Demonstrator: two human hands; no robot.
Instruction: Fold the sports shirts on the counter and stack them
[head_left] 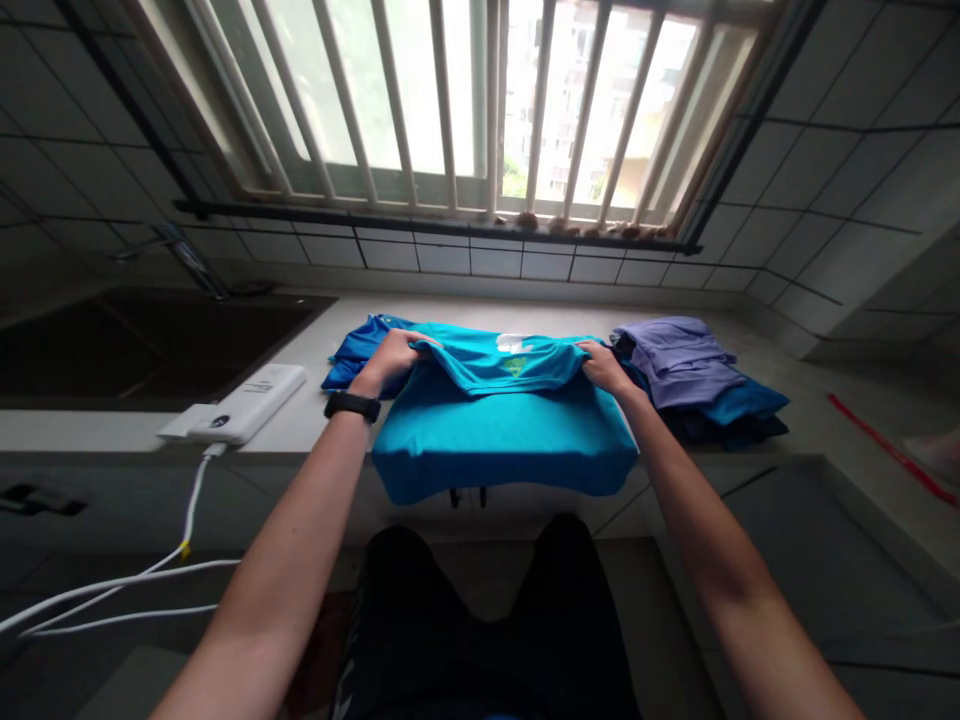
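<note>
- In the head view, at the centre of the frame: see a turquoise shirt (502,430) laid on the pale counter (300,425), drooping over the front edge below.
- Just left of centre: gripping one side of the cloth's upper part with the left hand (394,358), fingers curled closed on the fabric.
- Just right of centre: gripping the opposite side with the right hand (604,366), likewise closed on cloth.
- Between both hands: sagging in a shallow curve, below a white print (513,343) and a green print (514,365); cannot tell whether at hem or neckline.
- As for the step in hand: looks like straightening or folding over the upper part, with the layers not yet flat.
- For the next move: seems to call for even tension from both hands, matched sides, and care not to let the overhang drag the shirt forward.
- Left of the shirt: partly hidden behind the left hand, folded blue clothing (352,352); farther left, a white device (259,402) with a white cable (193,505), near the dark sink (172,350).
- Right of the shirt, near the right hand: a folded purple garment (682,355) atop blue and dark clothes (746,400).
</note>
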